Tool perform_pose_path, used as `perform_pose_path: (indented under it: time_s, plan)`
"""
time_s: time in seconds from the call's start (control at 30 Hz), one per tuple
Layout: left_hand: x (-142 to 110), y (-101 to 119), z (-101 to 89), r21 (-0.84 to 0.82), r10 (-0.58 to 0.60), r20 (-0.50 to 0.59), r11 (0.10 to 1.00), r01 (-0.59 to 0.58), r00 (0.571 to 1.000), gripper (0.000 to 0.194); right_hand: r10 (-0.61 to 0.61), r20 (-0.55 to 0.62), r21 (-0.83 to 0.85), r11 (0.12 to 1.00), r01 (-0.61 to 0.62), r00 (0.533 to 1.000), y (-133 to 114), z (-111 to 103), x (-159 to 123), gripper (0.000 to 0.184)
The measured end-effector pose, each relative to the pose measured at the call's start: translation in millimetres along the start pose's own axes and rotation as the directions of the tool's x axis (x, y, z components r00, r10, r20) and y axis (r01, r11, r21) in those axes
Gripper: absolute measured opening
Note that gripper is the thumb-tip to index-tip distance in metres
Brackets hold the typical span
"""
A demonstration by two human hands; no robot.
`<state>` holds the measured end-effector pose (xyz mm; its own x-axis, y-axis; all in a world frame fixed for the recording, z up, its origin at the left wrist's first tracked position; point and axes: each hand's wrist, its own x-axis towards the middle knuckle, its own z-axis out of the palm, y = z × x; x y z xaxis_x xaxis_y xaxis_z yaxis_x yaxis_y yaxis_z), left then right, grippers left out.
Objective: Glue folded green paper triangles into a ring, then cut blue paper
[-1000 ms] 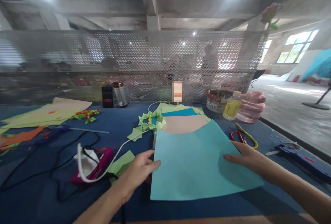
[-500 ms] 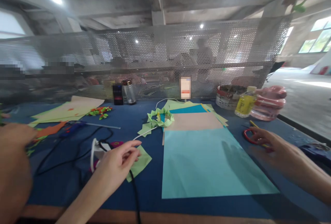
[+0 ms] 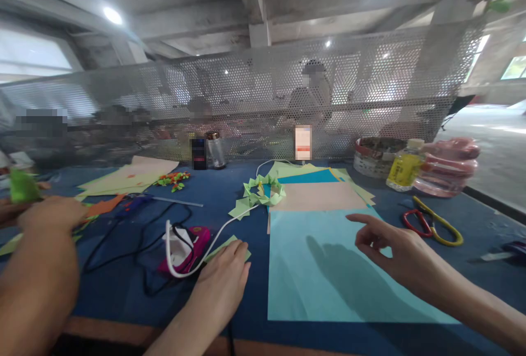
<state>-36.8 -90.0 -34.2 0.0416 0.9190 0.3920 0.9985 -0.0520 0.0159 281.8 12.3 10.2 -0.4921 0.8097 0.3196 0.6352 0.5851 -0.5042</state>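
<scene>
The left hand (image 3: 225, 269), fingers together, covers part of one green paper (image 3: 222, 246) at nine o'clock from one blue sheet (image 3: 320, 274), above which the right hand (image 3: 382, 241) hovers, fingers loosely parted, one pair of scissors (image 3: 429, 230) at two o'clock.

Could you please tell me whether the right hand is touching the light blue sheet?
Apart: in the head view, the right hand hovers over the light blue sheet, its shadow falling well aside.

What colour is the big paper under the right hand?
The big paper is light turquoise blue; the head view shows it.
</scene>
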Motion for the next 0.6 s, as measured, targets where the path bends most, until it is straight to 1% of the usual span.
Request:
perform_pose_path:
  time_s: [0.1, 0.17, 0.3, 0.33, 0.37, 0.4, 0.43, 0.47, 0.5, 0.57, 0.6]
  plan:
    - [3, 2, -5.9, 0.126, -0.021, 0.046, 0.992, 0.015, 0.999, 0.027, -0.038, 0.034, -0.01, 0.999, 0.038, 0.999, -3, 4, 3, 0.04]
    - [6, 4, -9.5, 0.176, -0.028, 0.04, 0.984, 0.02, 0.999, 0.027, -0.059, 0.042, -0.02, 0.998, 0.06, 0.997, -6, 6, 5, 0.041]
    - [12, 7, -13.3, 0.151, -0.013, 0.001, 0.988, 0.013, 1.0, 0.027, -0.08, 0.074, -0.023, 0.996, 0.082, 0.994, -13, 9, 11, 0.046]
    - [14, 8, -13.8, 0.131, 0.006, -0.03, 0.991, -0.002, 1.0, 0.027, -0.081, 0.083, -0.021, 0.996, 0.083, 0.993, -15, 10, 13, 0.046]
    - [15, 9, -14.3, 0.107, 0.042, -0.084, 0.994, -0.033, 0.996, 0.026, -0.083, 0.087, -0.017, 0.996, 0.084, 0.993, -16, 11, 15, 0.047]
    - [16, 11, -14.9, 0.082, 0.098, -0.164, 0.993, -0.085, 0.982, 0.026, -0.088, 0.088, -0.009, 0.996, 0.089, 0.992, -17, 12, 16, 0.048]
    - [16, 13, -15.6, 0.061, 0.171, -0.26, 0.985, -0.16, 0.95, 0.024, -0.096, 0.088, 0.001, 0.995, 0.097, 0.992, -18, 13, 18, 0.048]
    - [15, 15, -16.4, 0.05, 0.258, -0.349, 0.965, -0.257, 0.901, 0.023, -0.104, 0.087, 0.013, 0.995, 0.104, 0.991, -19, 14, 19, 0.049]
    - [14, 17, -17.6, 0.047, 0.345, -0.417, 0.932, -0.359, 0.841, 0.023, -0.11, 0.086, 0.026, 0.994, 0.108, 0.99, -20, 15, 20, 0.05]
    - [11, 23, -20.2, 0.048, 0.481, -0.49, 0.847, -0.529, 0.727, 0.024, -0.112, 0.093, 0.054, 0.993, 0.107, 0.989, -22, 17, 22, 0.05]
    - [9, 26, -21.6, 0.043, 0.522, -0.504, 0.811, -0.584, 0.688, 0.024, -0.111, 0.098, 0.071, 0.992, 0.104, 0.989, -24, 18, 23, 0.05]
